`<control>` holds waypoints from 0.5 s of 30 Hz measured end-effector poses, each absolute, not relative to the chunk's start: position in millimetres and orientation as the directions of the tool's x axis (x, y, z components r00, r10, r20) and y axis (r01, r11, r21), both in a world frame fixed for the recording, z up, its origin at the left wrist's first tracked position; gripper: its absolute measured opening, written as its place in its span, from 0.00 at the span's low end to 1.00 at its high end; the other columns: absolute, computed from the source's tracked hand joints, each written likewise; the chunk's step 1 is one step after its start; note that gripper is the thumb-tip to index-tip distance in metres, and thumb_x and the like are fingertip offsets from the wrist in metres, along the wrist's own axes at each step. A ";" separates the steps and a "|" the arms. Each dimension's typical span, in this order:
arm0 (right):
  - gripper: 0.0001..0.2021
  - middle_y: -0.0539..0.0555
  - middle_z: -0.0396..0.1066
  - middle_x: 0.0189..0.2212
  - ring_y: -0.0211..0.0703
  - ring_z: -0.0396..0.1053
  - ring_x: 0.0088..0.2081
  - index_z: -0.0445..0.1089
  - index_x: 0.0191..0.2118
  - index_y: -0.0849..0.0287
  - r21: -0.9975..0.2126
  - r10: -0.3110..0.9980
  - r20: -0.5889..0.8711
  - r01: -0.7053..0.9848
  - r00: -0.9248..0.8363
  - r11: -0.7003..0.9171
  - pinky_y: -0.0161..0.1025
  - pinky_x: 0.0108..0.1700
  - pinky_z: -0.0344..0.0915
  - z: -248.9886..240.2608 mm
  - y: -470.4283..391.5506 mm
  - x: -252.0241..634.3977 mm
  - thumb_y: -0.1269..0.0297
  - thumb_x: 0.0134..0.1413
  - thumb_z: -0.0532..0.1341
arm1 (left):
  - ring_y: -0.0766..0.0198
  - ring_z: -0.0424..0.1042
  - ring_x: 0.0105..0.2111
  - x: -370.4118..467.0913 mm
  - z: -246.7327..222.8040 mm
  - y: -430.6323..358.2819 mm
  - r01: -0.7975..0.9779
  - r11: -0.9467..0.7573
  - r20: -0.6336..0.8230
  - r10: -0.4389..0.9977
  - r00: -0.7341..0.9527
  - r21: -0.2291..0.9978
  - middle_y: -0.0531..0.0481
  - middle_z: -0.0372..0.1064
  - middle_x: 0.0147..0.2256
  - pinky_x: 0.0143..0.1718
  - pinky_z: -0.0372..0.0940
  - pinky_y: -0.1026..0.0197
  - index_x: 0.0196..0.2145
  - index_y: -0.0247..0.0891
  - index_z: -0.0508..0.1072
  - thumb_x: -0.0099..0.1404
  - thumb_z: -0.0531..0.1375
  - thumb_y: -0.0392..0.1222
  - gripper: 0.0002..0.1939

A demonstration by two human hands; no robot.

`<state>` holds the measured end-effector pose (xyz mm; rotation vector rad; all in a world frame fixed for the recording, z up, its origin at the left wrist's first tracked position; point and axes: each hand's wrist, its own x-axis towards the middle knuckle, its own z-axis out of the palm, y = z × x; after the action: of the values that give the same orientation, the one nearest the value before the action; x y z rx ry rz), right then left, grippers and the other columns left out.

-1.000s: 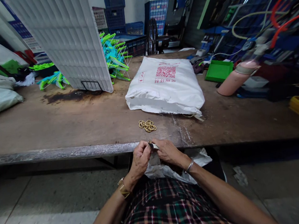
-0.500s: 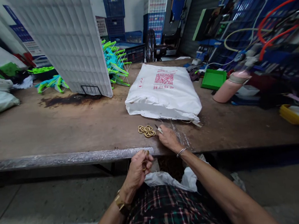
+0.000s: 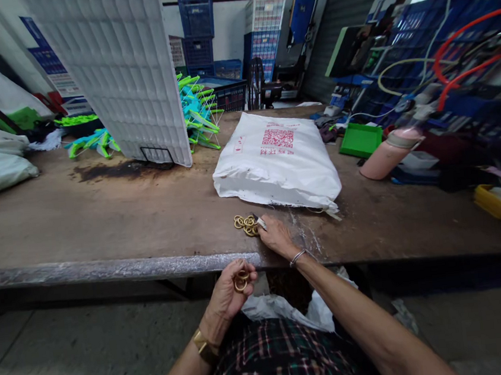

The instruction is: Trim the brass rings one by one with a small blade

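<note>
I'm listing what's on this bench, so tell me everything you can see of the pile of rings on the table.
The pile of rings is a loose, single cluster of round, gold-coloured rings that look like brass. They overlap, so an exact count is unclear. It lies on the brown table near the front edge, apart from the white sack behind it. The right hand, holding a small dark-tipped tool, is at its right end; whether either touches the rings is unclear.

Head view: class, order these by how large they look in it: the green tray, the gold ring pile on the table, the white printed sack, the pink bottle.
1. White printed sack
2. Pink bottle and green tray: too alike to rank
3. Gold ring pile
</note>
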<state>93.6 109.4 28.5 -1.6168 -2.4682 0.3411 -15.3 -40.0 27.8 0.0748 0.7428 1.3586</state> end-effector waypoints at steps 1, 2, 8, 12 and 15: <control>0.09 0.56 0.69 0.35 0.41 0.65 0.34 0.66 0.37 0.60 -0.288 0.918 0.024 0.877 -0.395 0.385 0.35 0.31 0.49 27.7 109.5 94.3 0.65 0.56 0.51 | 0.68 0.68 0.25 -15.2 27.1 -39.2 -0.853 0.245 -0.449 0.894 0.014 0.462 0.49 0.67 0.26 0.16 0.49 0.72 0.24 0.32 0.66 0.46 0.67 0.43 0.15; 0.08 0.56 0.69 0.35 0.41 0.64 0.34 0.66 0.37 0.60 -0.301 0.919 0.033 0.872 -0.394 0.385 0.35 0.31 0.49 26.8 109.7 95.1 0.65 0.56 0.51 | 0.67 0.68 0.26 -15.1 26.7 -38.2 -0.846 0.243 -0.452 0.892 0.003 0.474 0.49 0.68 0.26 0.16 0.49 0.72 0.24 0.32 0.66 0.46 0.67 0.43 0.15; 0.06 0.51 0.66 0.24 0.38 0.60 0.26 0.64 0.32 0.59 -0.514 0.939 0.063 0.796 -0.338 0.321 0.34 0.29 0.49 22.2 111.4 104.5 0.67 0.52 0.51 | 0.73 0.61 0.18 -13.8 27.1 -26.9 -0.644 0.210 -0.336 0.939 -0.077 0.735 0.54 0.63 0.20 0.14 0.48 0.71 0.24 0.35 0.62 0.53 0.63 0.48 0.15; 0.06 0.48 0.63 0.22 0.36 0.58 0.25 0.64 0.28 0.59 -0.743 0.950 0.042 0.625 -0.310 0.237 0.33 0.28 0.51 25.3 103.2 110.7 0.68 0.45 0.52 | 0.73 0.55 0.15 -12.5 27.1 -16.8 -0.239 0.114 -0.176 0.950 -0.257 0.964 0.59 0.57 0.16 0.16 0.50 0.70 0.31 0.36 0.65 0.57 0.58 0.47 0.11; 0.07 0.45 0.61 0.20 0.34 0.56 0.23 0.65 0.28 0.59 -0.885 0.934 -0.054 0.450 -0.354 0.119 0.32 0.27 0.51 31.8 88.7 113.5 0.66 0.40 0.53 | 0.72 0.58 0.19 -12.3 26.7 -11.4 0.066 -0.031 0.048 0.959 -0.278 0.997 0.58 0.59 0.20 0.23 0.55 0.68 0.40 0.36 0.68 0.59 0.56 0.41 0.12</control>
<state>113.5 88.7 31.8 -1.3365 -1.8703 1.1811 -12.3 -11.4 26.7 1.1373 1.4439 1.4177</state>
